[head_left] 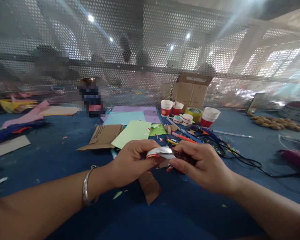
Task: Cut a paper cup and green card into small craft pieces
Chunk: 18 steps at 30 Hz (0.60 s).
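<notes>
Bare blue table (85, 218) lies open below the wrists at lower centre; beyond the hands, a green sheet (133, 134), pens (183, 137) and paper cups (166, 108) crowd the middle, and a perforated screen (130, 88) bounds the back. At the frame's centre, the left hand (132, 163) has its grip pinched on a curved red-and-white paper piece (151, 153), long axis roughly sideways. The right hand (202, 165) clamps a dark-handled blade (166, 155), nearly level, pointing left against the paper.
</notes>
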Available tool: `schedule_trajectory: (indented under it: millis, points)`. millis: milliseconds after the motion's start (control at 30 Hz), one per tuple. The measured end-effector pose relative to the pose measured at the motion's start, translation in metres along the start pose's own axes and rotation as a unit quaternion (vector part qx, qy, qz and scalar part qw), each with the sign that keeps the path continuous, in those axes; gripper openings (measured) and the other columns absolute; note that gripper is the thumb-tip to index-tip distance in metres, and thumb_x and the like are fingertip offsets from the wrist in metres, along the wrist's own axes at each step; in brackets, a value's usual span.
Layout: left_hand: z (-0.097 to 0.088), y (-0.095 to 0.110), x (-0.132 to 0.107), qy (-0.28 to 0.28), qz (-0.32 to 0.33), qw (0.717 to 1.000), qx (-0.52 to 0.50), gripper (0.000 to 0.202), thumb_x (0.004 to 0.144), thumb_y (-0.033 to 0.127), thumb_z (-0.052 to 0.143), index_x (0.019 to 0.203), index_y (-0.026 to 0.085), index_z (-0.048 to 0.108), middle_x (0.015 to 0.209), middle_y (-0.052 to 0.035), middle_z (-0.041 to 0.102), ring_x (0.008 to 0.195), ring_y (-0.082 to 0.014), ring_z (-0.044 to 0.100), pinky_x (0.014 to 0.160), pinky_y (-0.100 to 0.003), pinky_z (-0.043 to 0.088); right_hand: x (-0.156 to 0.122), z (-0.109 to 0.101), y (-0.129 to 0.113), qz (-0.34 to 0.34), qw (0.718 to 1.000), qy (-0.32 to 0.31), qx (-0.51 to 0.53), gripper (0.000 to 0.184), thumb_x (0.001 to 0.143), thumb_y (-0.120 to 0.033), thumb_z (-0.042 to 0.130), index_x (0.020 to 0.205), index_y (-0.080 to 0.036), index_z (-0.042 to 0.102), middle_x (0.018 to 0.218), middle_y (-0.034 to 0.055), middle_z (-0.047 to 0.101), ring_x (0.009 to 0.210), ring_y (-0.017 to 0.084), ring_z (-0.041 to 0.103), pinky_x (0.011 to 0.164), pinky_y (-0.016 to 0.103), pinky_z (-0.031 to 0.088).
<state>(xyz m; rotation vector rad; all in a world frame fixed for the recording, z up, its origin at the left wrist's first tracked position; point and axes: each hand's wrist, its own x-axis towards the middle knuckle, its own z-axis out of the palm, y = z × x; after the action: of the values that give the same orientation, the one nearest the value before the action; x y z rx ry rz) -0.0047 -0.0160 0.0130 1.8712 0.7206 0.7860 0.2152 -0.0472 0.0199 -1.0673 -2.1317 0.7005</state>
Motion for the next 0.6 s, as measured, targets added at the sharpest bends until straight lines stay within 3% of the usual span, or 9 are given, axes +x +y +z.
schedule_trajectory:
  millis: [267, 467, 600]
  points:
    - [-0.003, -0.004, 0.003, -0.011, -0.006, 1.000, 0.000, 0.021, 0.089, 0.032, 0.064, 0.078, 0.014, 0.067, 0.070, 0.0006, 0.059, 0.066, -0.0108, 0.051, 0.062, -0.022, 0.041, 0.000, 0.001, 0.004, 0.003, 1.000, 0.012, -0.005, 0.035, 0.098, -0.042, 0.053, 0.072, -0.018, 0.054, 0.061, -0.0038, 0.044, 0.055, 0.010, 0.034, 0.050, 0.024, 0.030]
    - [-0.001, -0.005, 0.004, 0.010, -0.078, 0.996, -0.037, 0.024, 0.088, 0.038, 0.066, 0.089, 0.014, 0.067, 0.072, 0.0003, 0.063, 0.061, -0.0099, 0.056, 0.053, -0.019, 0.043, 0.008, -0.007, 0.008, 0.020, 0.991, 0.131, 0.003, 0.035, 0.097, -0.047, 0.054, 0.075, -0.019, 0.054, 0.065, -0.0038, 0.042, 0.057, 0.010, 0.034, 0.051, 0.024, 0.028]
    - [0.000, -0.003, 0.005, 0.004, -0.108, 0.988, -0.111, 0.028, 0.087, 0.034, 0.069, 0.107, 0.016, 0.061, 0.081, -0.0017, 0.069, 0.067, -0.0139, 0.067, 0.052, -0.020, 0.051, 0.010, -0.005, 0.010, 0.053, 0.991, 0.108, 0.062, 0.039, 0.096, -0.051, 0.054, 0.076, -0.018, 0.054, 0.063, -0.0047, 0.041, 0.054, 0.009, 0.030, 0.047, 0.024, 0.025]
